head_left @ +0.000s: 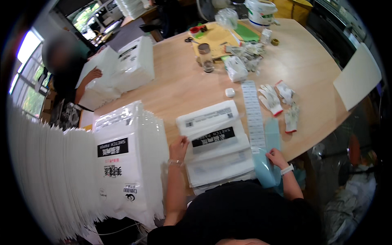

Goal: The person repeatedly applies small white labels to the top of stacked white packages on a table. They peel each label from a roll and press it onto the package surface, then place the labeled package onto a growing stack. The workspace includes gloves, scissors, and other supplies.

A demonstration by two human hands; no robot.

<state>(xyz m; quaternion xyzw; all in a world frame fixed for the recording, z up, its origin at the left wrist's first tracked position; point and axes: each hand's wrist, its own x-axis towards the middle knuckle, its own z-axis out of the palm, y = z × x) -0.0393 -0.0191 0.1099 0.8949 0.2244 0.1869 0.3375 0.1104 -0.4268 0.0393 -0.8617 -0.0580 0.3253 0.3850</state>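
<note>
In front of me lies a stack of flat white plastic bags (220, 157) with a black printed block. My left hand (178, 148) is at the stack's left edge, its fingers closed on the edge of the top bag, whose upper part looks folded over. On the right, my right hand (277, 158) pinches the edge of a glossy light blue strip (263, 163) that curls over the table's near edge. A long strip of white labels (254, 118) runs away from me between the bags and the blue strip.
Tall stacks of packed white paper (112, 163) stand at my left. White work gloves (270, 100) lie at the right, near a small white case (230, 92). Farther off are a glass jar (206, 57), scissors (191, 40) and a white bucket (260, 14). Another person's hand (94, 74) rests on packs far left.
</note>
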